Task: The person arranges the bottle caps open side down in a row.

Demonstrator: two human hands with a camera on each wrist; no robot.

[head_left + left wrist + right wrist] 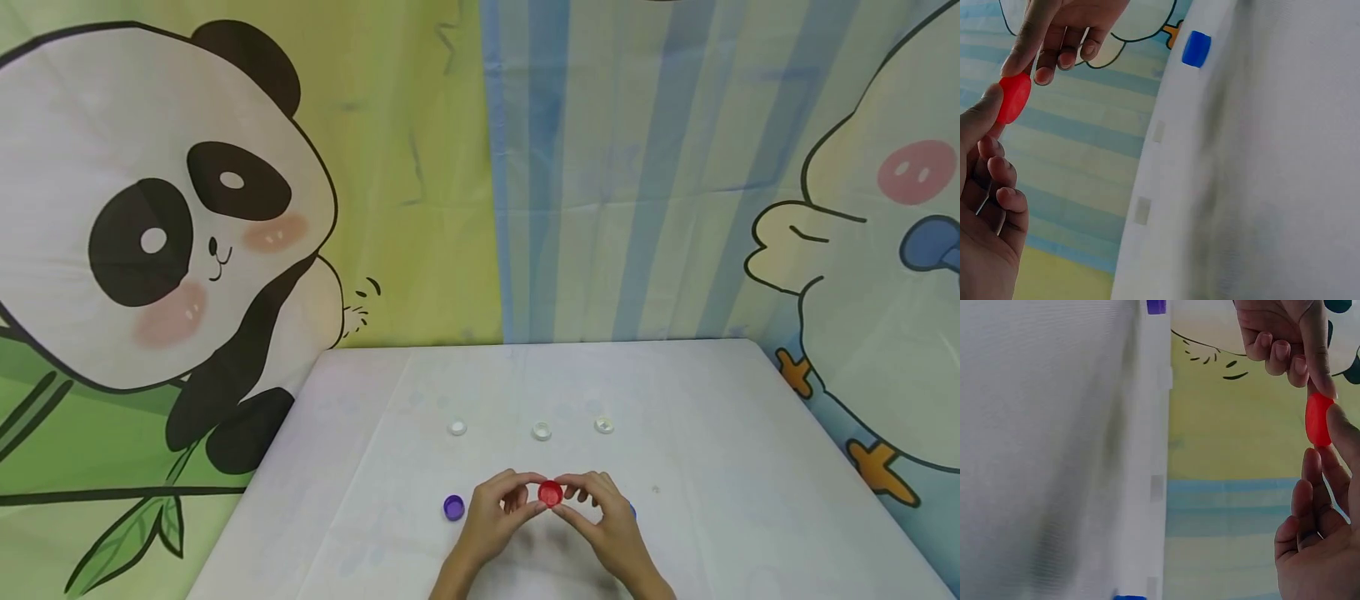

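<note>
A red bottle cap is held above the white table between both hands, its hollow side facing the head camera. My left hand pinches its left edge between thumb and index finger. On the opposite edge, the thumb and index finger of my right hand pinch it too. The other fingers of both hands are loosely curled. Left of the left hand lies a purple cap, open side up. A blue cap sits on the table beside the right hand, mostly hidden by that hand in the head view.
Farther back on the white table lie a white cap, a second whitish cap and a third one, in a loose row. Behind the table hangs a printed curtain with a panda.
</note>
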